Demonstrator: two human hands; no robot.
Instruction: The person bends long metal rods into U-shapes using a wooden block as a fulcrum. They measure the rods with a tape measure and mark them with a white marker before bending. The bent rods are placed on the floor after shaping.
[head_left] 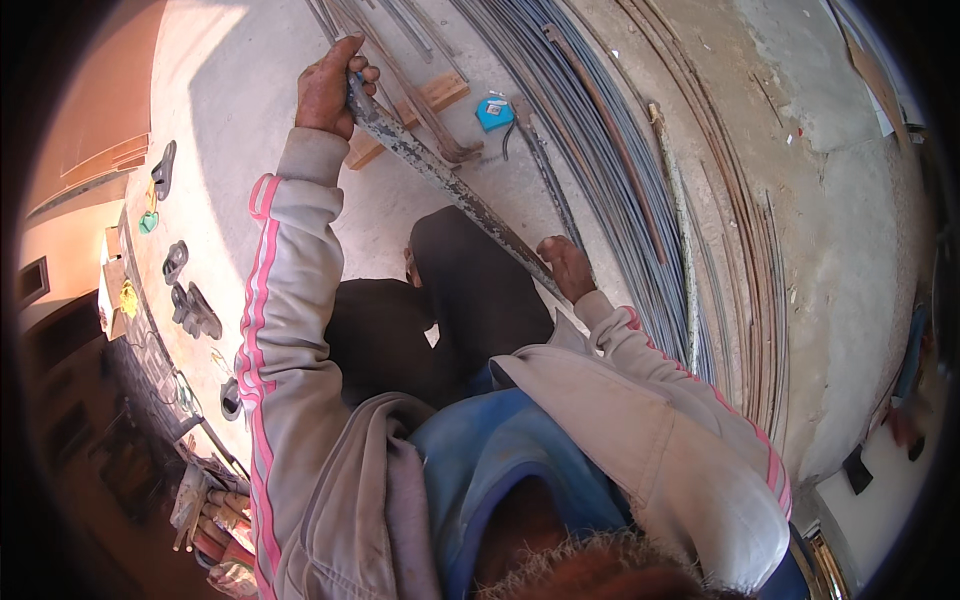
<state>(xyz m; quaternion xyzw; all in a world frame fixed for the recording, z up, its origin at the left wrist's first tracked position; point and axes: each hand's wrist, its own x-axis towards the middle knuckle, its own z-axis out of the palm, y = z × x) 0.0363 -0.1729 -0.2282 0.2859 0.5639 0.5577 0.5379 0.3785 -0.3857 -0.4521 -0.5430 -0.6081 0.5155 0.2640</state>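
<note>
Head view, looking down over the worker's shoulders. A long, mortar-crusted steel bar (450, 185) runs diagonally from upper left to lower right, above the concrete floor (230, 130). The left hand (328, 88) is wrapped tightly round the bar's far end, fingers curled fully over it; the right hand (568, 268) is closed on the near end, close to the knee of the dark trousers (470, 290). Both hands therefore have hold of the same bar, set well apart along it.

Around the bar: a short wooden block (415, 115) lies on the floor just beyond it, a hooked metal tool (440, 130) crosses that block, and a small blue tape measure (493, 112) sits just to the right. Further right, a broad bundle of grey reinforcing rods (610, 170) sweeps across the floor, with rusty rods (740, 280) beside it. Sandals (185, 290) line the left edge.

Judged good practice here: keep the wide grip for leverage, both wrists in line with the bar, and feet clear of the loose rods, since the crusted surface may bite the palms or slip.
</note>
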